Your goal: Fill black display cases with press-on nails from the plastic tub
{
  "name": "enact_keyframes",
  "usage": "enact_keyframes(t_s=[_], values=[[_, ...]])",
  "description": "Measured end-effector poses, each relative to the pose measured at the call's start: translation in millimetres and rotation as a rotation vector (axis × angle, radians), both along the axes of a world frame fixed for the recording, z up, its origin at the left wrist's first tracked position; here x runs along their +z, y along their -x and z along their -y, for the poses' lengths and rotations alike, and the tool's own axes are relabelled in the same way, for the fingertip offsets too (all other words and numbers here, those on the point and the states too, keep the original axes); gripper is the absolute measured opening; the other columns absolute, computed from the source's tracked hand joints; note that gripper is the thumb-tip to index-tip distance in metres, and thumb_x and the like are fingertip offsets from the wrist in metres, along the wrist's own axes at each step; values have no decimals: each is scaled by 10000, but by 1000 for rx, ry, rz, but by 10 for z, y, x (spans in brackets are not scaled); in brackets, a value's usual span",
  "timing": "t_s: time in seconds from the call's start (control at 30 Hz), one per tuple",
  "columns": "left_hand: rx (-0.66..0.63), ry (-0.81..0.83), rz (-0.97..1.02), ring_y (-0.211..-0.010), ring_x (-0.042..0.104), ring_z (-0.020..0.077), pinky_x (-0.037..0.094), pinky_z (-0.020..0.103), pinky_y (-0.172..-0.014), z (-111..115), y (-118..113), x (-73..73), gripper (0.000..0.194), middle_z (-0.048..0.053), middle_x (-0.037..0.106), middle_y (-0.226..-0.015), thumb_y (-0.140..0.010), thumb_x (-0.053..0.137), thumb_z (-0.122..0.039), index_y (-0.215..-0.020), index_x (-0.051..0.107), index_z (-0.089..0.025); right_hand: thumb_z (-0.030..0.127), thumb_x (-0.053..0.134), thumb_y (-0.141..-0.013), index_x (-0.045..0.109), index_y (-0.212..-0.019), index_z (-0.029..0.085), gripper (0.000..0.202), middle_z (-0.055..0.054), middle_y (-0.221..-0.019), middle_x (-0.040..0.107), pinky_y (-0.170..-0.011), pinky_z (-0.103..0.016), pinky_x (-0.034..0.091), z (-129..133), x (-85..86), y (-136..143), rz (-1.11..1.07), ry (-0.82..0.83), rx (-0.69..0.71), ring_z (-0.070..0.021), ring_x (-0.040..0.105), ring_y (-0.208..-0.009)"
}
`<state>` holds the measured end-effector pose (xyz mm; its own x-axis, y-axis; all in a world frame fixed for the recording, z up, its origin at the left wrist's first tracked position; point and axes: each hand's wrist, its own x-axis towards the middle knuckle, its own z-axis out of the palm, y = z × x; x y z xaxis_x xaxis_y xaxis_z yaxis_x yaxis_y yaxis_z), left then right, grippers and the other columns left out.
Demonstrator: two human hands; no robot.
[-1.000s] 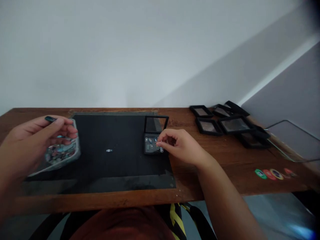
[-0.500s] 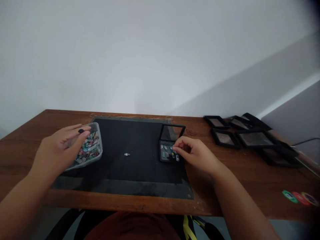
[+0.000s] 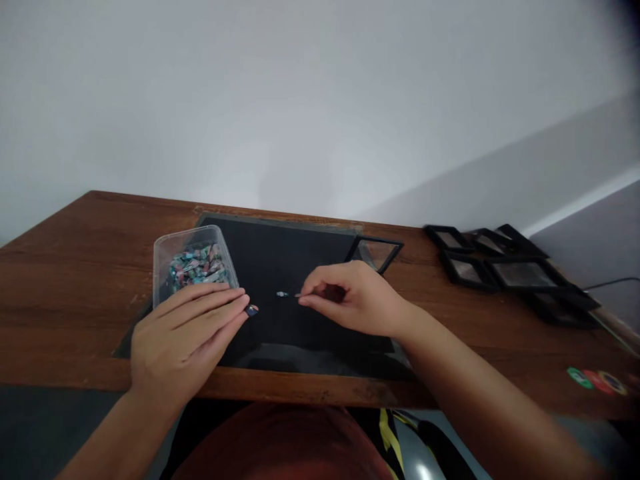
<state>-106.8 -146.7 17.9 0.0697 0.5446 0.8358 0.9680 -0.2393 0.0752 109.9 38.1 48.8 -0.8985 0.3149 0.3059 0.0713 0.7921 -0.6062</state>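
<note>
My left hand [image 3: 187, 333] is closed in a pinch in front of the plastic tub, with a small dark, shiny stone [image 3: 251, 310] at its fingertips. The clear tub [image 3: 165, 257] holds many small stone-like pieces [image 3: 197, 267] in teal, pink and grey. Over the black mat [image 3: 300, 247], my right hand [image 3: 350, 297] pinches a small thin piece [image 3: 299, 295], its kind too small to tell. Just left of that piece lies a small pale-blue shiny piece [image 3: 282, 294] on the mat. Behind my right hand shows the raised clear lid [image 3: 377, 253] of a black display case; its base is hidden.
Several black frames with clear windows [image 3: 525, 273] lie in a pile at the back right of the wooden table [image 3: 65, 280]. Green, red and dark round stickers [image 3: 595, 380] are near the right front. A wall stands behind the table.
My right hand has moved left from the display case to above the mat, now pinching a small piece. My left hand has come right and nearer, still with the dark stone. The view has shifted.
</note>
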Motion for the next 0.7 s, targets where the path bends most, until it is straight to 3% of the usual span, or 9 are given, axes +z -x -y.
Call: enact_keyframes(t_s=[0.2,0.33,0.43,0.5,0.6,0.7], values=[[-21,-29,80,-981,782,228,664,414,-891,75,-43,65,304,9,824,-991,-809,802,-19,-1017,755,-235,289,711,-946,763,-932,191,112,31,-747,691,-628,-226,334,152,122,791,-82,-73,97,-70,537,-637],[-22,-51,114,-937,786,224,666,397,-873,81,-89,99,307,6,818,-935,-789,806,-5,-989,744,-229,289,682,-960,770,-1078,199,172,5,-897,752,-680,-238,385,180,58,1025,-34,-98,161,-107,610,-739],[-38,-59,88,-863,773,204,656,371,-835,53,-116,102,283,11,810,-889,-771,816,3,-945,731,-203,263,685,-960,751,-1165,189,228,-27,-1043,763,-744,-245,434,143,27,954,-45,-74,217,-125,643,-834],[-40,-55,76,-831,753,194,641,361,-811,19,-132,89,284,16,803,-876,-762,818,11,-936,726,-193,281,697,-957,748,-1163,177,236,-30,-1026,756,-697,-234,435,105,20,810,-83,-2,198,-104,612,-757],[-53,-44,74,-804,726,190,617,356,-785,-48,-165,52,299,21,791,-866,-765,809,18,-960,732,-194,353,708,-956,756,-1061,151,232,-16,-872,726,-550,-210,376,81,3,538,-152,245,117,-62,481,-581],[-77,-28,70,-784,704,193,597,366,-769,-127,-225,7,304,30,786,-868,-774,797,16,-979,735,-199,390,738,-931,759,-982,131,265,-16,-801,702,-493,-197,334,114,-55,301,-189,482,74,-52,436,-551]])
